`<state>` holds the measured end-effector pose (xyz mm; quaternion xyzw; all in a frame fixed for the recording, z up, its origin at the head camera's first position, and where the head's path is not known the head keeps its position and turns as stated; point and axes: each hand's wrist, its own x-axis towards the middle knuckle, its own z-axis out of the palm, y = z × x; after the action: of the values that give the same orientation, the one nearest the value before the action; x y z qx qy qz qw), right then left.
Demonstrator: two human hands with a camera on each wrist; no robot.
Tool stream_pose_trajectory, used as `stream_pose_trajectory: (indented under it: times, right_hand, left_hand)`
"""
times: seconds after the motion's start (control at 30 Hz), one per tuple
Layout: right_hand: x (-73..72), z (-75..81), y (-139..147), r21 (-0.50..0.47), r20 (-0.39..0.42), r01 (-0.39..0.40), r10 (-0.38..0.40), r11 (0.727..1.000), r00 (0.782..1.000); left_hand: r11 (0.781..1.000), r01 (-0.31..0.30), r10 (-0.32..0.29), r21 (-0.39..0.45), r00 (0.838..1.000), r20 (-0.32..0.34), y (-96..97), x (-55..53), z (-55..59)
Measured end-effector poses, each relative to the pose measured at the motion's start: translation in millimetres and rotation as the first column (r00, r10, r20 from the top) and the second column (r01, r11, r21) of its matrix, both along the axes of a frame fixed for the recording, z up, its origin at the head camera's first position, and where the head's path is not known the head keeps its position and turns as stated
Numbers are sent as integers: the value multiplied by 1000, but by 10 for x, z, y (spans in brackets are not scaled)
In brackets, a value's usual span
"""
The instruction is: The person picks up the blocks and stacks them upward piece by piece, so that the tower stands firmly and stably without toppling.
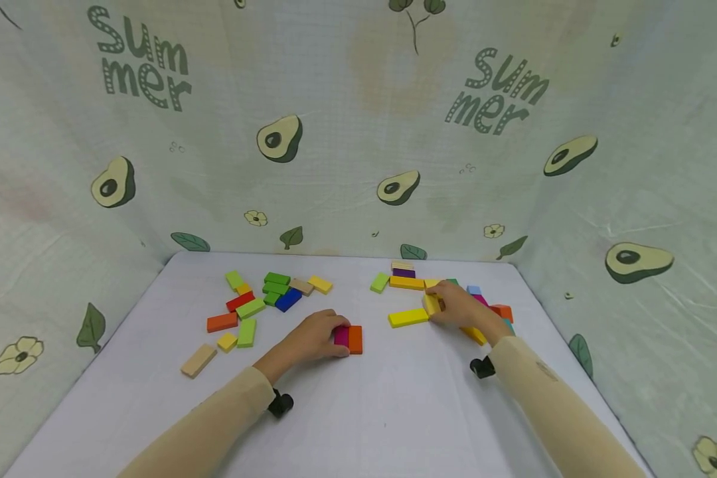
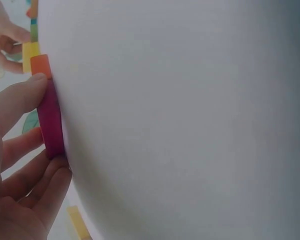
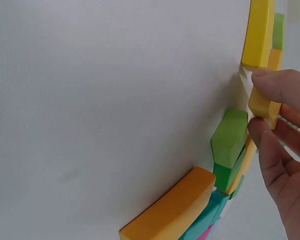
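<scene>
As I watch remotely, the left grip (image 1: 317, 337) pinches a magenta block (image 1: 341, 336) touching an orange block (image 1: 355, 339) near the center of the tabletop (image 1: 388, 411); farther right, the right grip (image 1: 461, 308) holds a yellow block (image 1: 431, 305) just beside a yellow bar (image 1: 408, 318).

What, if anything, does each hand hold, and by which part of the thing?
The left hand holds a magenta block by its opposite ends; the right hand pinches a yellow block, also by opposite ends.

Blocks (image 1: 355, 339) smooth, matt wood; backdrop (image 1: 334, 212) printed cloth.
</scene>
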<state>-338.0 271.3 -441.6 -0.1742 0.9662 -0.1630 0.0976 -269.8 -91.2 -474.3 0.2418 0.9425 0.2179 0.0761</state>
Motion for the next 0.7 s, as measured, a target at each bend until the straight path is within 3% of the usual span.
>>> stream_pose_trajectory:
  times: [0.33, 0.7]
  right_hand:
    - [256, 45, -29, -27, -24, -15, 14, 1000, 1000]
    - [640, 16, -365, -83, -11, -108, 107, 991, 994]
  left_hand:
    - [1000, -13, 13, -6, 1000, 2, 14, -3, -2]
    - [1000, -13, 13, -9, 1000, 1, 5, -7, -18]
